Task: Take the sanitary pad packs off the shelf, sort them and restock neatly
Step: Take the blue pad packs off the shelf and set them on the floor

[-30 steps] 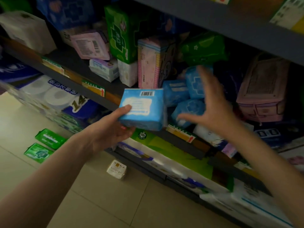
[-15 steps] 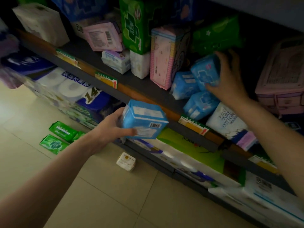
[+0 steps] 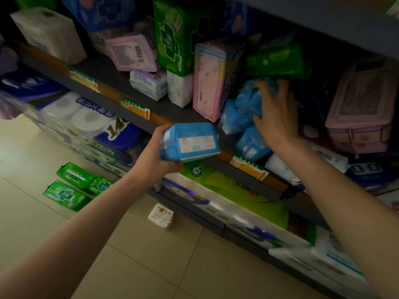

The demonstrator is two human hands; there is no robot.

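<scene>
Two hands with blue sanitary pad packs at the shelf

The left hand (image 3: pixel 154 157) grips a blue pad pack (image 3: pixel 190 142) in front of the shelf (image 3: pixel 112 83) edge. The right hand (image 3: pixel 277 116) has its fingers curled around another blue pack (image 3: pixel 250 98), on top of two more blue packs (image 3: pixel 244 130) on the shelf, beside an upright pink pack (image 3: pixel 208 79). Three green packs (image 3: pixel 73 186) lie on the floor.

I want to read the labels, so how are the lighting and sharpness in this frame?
Head view: dim overall, the back of the shelf nearly black; the floor at left catches the brightest light. Wide-angle bending curves the shelf edges. The blue pack in the left hand is fairly sharp, but its print is too small to read; the right hand and frame edges are smeared.
</scene>
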